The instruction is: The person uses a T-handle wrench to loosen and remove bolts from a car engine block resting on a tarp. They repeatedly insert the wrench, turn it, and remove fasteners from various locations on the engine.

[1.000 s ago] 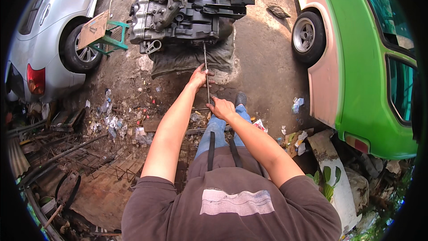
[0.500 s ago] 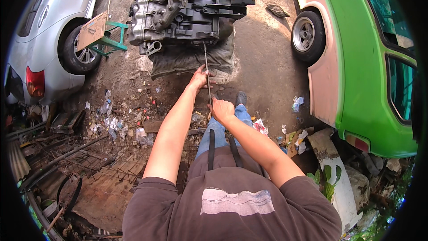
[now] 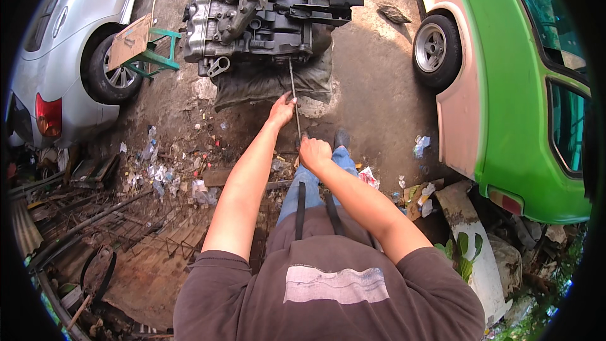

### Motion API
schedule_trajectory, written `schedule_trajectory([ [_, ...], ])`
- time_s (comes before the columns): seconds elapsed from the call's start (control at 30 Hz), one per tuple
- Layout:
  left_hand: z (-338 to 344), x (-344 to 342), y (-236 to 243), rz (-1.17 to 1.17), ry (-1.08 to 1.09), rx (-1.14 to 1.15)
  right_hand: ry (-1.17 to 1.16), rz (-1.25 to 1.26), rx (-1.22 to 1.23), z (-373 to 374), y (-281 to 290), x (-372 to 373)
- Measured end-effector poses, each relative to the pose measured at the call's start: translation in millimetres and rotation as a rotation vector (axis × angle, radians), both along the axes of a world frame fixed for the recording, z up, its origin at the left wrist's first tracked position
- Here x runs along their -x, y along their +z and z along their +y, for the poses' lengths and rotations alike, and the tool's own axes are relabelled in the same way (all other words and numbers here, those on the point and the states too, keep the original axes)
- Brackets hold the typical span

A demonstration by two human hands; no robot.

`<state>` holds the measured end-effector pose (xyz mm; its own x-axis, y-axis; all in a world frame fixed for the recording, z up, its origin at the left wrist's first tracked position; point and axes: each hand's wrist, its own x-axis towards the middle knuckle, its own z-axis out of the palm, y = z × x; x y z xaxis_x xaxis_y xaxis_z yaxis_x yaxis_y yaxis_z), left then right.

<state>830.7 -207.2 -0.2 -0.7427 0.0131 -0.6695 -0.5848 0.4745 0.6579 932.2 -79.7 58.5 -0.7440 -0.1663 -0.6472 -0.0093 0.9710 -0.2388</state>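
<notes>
A long, thin metal bar (image 3: 297,117) runs from the near lower side of a dark, greasy engine (image 3: 265,22) back toward my body. My right hand (image 3: 315,153) is closed around its near end, just in front of my knees. Farther along, my left hand (image 3: 282,111) is at the bar's middle, thumb and fingers closed against it. The engine rests on a dark, stuffed sack (image 3: 271,82). Where the bar meets the engine is too small to make out.
On the left stand a silver car (image 3: 82,44) and a green stool (image 3: 161,57) with a brown board (image 3: 130,43) against it. A green and pink vehicle (image 3: 492,107) is at the right. Litter (image 3: 161,170) and scrap metal (image 3: 113,227) lie on the near ground.
The fingers of my left hand, which reached across to the right of the bar, have drawn back to its left side. The bar's near end has shifted slightly right with my right hand.
</notes>
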Motion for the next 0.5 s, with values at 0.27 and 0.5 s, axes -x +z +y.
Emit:
schedule_trajectory([
  [0.27,-38.9,-80.2,-20.2,-0.111,-0.309,0.146,-0.057,-0.003,0.077,9.2,4.2,-2.4],
  [0.5,-42.9,-110.3,11.6,-0.234,-0.423,0.172,-0.113,-0.043,0.150,17.8,3.2,2.6],
])
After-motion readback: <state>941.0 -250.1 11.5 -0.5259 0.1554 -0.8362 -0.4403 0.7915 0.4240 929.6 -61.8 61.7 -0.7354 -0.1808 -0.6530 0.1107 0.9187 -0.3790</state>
